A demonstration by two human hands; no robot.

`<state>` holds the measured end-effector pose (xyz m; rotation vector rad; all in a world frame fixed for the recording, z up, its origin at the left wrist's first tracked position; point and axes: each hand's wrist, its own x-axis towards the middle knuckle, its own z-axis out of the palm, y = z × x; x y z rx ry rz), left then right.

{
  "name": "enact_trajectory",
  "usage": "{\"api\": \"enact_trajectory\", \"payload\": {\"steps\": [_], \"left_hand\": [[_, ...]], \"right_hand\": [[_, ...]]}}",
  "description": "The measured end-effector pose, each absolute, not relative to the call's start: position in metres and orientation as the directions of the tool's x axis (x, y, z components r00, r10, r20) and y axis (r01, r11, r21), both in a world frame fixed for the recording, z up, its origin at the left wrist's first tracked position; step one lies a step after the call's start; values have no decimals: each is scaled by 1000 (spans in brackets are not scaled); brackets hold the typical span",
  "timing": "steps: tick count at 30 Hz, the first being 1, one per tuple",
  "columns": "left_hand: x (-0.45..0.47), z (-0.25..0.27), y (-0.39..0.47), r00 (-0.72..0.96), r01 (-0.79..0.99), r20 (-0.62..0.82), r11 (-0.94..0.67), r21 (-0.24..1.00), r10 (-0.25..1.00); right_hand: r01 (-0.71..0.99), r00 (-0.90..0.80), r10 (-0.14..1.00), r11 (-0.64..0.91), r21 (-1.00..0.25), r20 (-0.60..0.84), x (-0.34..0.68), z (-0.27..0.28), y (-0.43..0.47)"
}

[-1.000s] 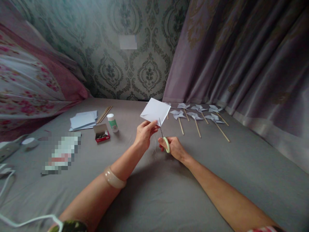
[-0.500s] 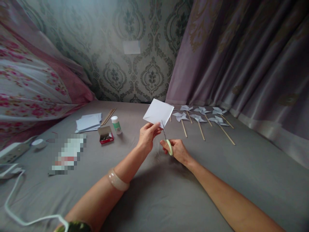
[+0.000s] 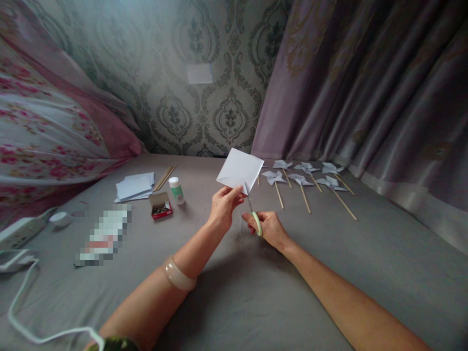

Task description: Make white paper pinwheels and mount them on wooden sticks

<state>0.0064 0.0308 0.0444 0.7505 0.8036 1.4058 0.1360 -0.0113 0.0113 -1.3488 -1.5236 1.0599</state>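
Observation:
A white square sheet of paper (image 3: 240, 168) is held up by its near edge, pinched in my left hand (image 3: 224, 204). My right hand (image 3: 268, 228) is closed around the handles of a pair of pale green scissors (image 3: 257, 223). The scissor blades reach up to the paper's near corner, just right of my left thumb, with one blade over its face. Behind and to the right, several white paper pinwheels (image 3: 300, 179) on wooden sticks lie on the grey sheet (image 3: 226, 287).
Left of my hands are a white bottle with a green label (image 3: 176, 190), an open red box of small metal pieces (image 3: 161, 209), wooden sticks (image 3: 165, 177) and stacked white paper (image 3: 134, 187). A power strip (image 3: 22, 231) and white cable (image 3: 22, 324) lie far left.
Both hands stay nearly in place. The scissor blades and paper shift only very slightly, and the whole view drifts down a little.

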Motion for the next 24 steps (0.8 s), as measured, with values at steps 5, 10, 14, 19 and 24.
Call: {"api": "enact_trajectory", "payload": {"steps": [5,10,14,19,24], "left_hand": [[7,44,30,-6,-533,-30,23,846,1000],[9,44,28,-3,-520,-24,19,854,1000],[11,44,26,8,-521,-10,13,854,1000],[12,45,24,12,-511,-17,21,859,1000],[13,45,23,27,-511,-11,24,859,1000]], "right_hand": [[304,-96,995,66,-951,38,136,9,-10],[296,-80,995,81,-952,60,138,6,-9],[283,-74,995,85,-955,66,138,6,-9],[277,-67,995,90,-957,74,137,11,-10],[275,-62,995,90,-957,76,137,13,-11]]}}
